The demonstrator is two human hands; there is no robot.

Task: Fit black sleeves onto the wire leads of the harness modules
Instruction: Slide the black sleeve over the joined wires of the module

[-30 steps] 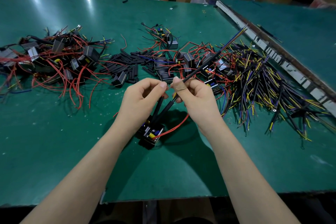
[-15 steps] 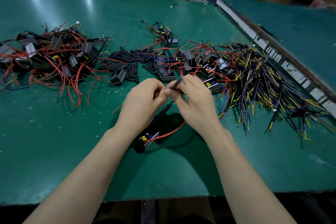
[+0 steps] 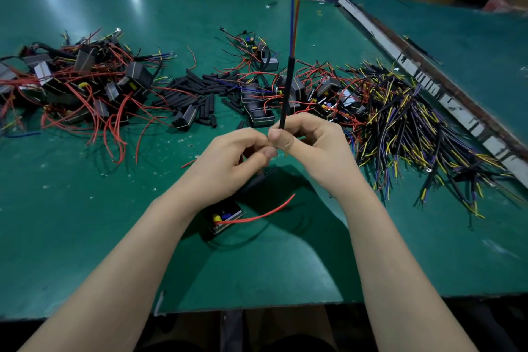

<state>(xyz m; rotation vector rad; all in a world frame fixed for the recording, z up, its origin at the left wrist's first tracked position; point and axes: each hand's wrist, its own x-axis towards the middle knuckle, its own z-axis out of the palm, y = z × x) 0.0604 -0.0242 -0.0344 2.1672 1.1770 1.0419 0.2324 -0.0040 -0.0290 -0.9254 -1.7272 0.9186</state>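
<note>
Item: module in hand. We hold one harness module (image 3: 225, 216) near the desk's (image 3: 85, 237) front edge, beneath our left wrist, its loose red lead (image 3: 263, 214) trailing rightward.

Item: cable (image 3: 287, 91). Our right hand (image 3: 314, 148) pinches a black-jacketed cable at its lower end, thumb and fingers curled round it. Its long axis stands almost upright, running away from the fingertips toward the desk's far edge, blue and orange cores bared at the top.

Item: left hand (image 3: 228, 160). Fingers curled, meeting the right thumb at the cable's base; what they pinch we cannot tell.

Item: stock. Loose black sleeves (image 3: 194, 94) lie mid-desk, beyond both hands, about level between them.

Judgement: the sleeve must travel along that upright axis.
</note>
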